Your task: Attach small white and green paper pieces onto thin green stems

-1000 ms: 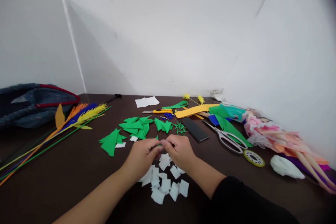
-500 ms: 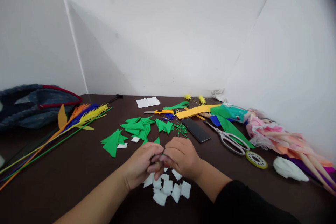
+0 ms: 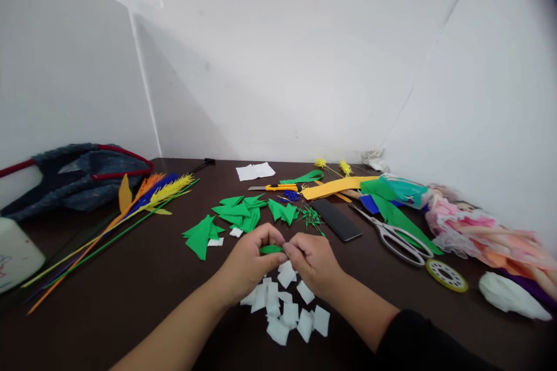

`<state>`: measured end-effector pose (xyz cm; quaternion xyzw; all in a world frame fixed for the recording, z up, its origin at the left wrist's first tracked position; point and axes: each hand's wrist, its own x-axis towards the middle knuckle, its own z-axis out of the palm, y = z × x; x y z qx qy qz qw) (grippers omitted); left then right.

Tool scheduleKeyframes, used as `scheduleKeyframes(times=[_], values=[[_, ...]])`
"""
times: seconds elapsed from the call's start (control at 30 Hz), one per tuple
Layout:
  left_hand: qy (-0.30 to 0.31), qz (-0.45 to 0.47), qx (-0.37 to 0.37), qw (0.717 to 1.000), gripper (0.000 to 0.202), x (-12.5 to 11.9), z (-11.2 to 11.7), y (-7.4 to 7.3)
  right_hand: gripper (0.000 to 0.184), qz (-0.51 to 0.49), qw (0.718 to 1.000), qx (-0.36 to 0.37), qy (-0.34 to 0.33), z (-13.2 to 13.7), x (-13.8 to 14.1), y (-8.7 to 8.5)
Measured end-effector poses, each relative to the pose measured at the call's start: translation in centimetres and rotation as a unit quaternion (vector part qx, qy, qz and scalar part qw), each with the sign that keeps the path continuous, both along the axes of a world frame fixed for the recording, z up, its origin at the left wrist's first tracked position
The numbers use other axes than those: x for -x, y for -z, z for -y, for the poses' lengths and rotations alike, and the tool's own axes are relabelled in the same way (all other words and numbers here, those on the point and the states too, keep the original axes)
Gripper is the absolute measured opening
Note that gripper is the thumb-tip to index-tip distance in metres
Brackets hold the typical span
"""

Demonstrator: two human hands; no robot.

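Note:
A small green crepe paper piece shows between my two hands, over the near middle of the table. My left hand pinches it with thumb and curled fingers. My right hand is closed too, its thumb and fingertip meeting at the paper's right end; the fingers hide most of that end. Just below the hands lie several loose white paper squares. Beyond them are cut green paper triangles and a small heap of thin green twisted bits.
Behind lie a yellow utility knife, a white sheet and yellow paper strips. To the right are a black flat slab, scissors, a tape roll and dolls. Coloured stems and a denim bag lie left.
My hands have shifted from tightly overlapping fingers to a fingertip pinch, and the green paper now shows between them. The whole view has swung slightly left.

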<state>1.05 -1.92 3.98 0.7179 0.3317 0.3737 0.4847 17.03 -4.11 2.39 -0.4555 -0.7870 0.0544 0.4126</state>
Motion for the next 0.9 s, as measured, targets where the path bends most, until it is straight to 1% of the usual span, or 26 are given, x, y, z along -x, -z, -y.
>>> scheduleKeyframes(times=[0.07,0.17,0.23,0.3,0.4,0.47,0.53,0.6,0.63,0.67,0.7,0.77,0.83,0.87,0.9], values=[[-0.035,-0.049,-0.056,0.997,0.003,-0.1,0.0,-0.1,0.033,0.010,1.000,0.011,-0.002,-0.1,-0.1,0.0],[-0.056,-0.092,-0.094,0.990,0.009,-0.1,0.0,-0.3,0.033,0.032,0.999,0.004,-0.001,-0.2,-0.2,0.1],[-0.062,-0.106,-0.089,0.988,0.014,0.0,0.0,-0.3,0.033,0.052,0.999,-0.007,0.004,-0.3,-0.2,0.2],[-0.063,-0.109,-0.063,0.990,0.016,0.1,-0.1,-0.3,0.035,0.070,0.997,-0.023,0.003,-0.4,-0.2,0.3],[-0.040,-0.085,-0.006,0.996,0.018,0.2,-0.1,-0.1,0.034,0.073,0.995,-0.060,-0.031,-0.6,-0.1,0.2],[-0.027,-0.061,0.017,0.998,0.019,0.3,-0.3,0.1,0.029,0.050,0.994,-0.070,-0.060,-0.6,-0.2,0.0],[-0.038,-0.047,0.023,0.998,0.021,0.4,-0.5,0.2,0.021,0.006,0.996,-0.056,-0.068,-0.6,-0.2,-0.2],[-0.063,-0.050,0.020,0.997,0.022,0.5,-0.6,0.3,0.014,-0.076,0.995,-0.012,-0.058,-0.7,-0.2,-0.4],[-0.078,-0.059,0.010,0.995,0.023,0.6,-0.6,0.4,0.012,-0.136,0.989,0.027,-0.054,-0.8,-0.1,-0.4],[-0.094,-0.075,-0.010,0.993,0.022,0.6,-0.6,0.4,0.013,-0.202,0.975,0.078,-0.055,-0.9,0.0,-0.4],[-0.111,-0.096,-0.043,0.988,0.022,0.6,-0.6,0.3,0.018,-0.267,0.952,0.138,-0.061,-1.1,0.1,-0.4],[-0.141,-0.144,-0.139,0.970,0.019,0.6,-0.4,0.3,0.031,-0.364,0.887,0.272,-0.082,-1.3,0.5,-0.3],[-0.152,-0.190,-0.251,0.937,0.018,0.6,-0.3,0.4,0.043,-0.407,0.825,0.376,-0.109,-1.5,1.0,-0.1],[-0.149,-0.211,-0.302,0.918,0.018,0.6,-0.2,0.5,0.047,-0.420,0.801,0.409,-0.119,-1.5,1.3,0.0],[-0.145,-0.230,-0.345,0.898,0.019,0.6,-0.2,0.6,0.050,-0.431,0.783,0.430,-0.126,-1.5,1.5,0.2]])
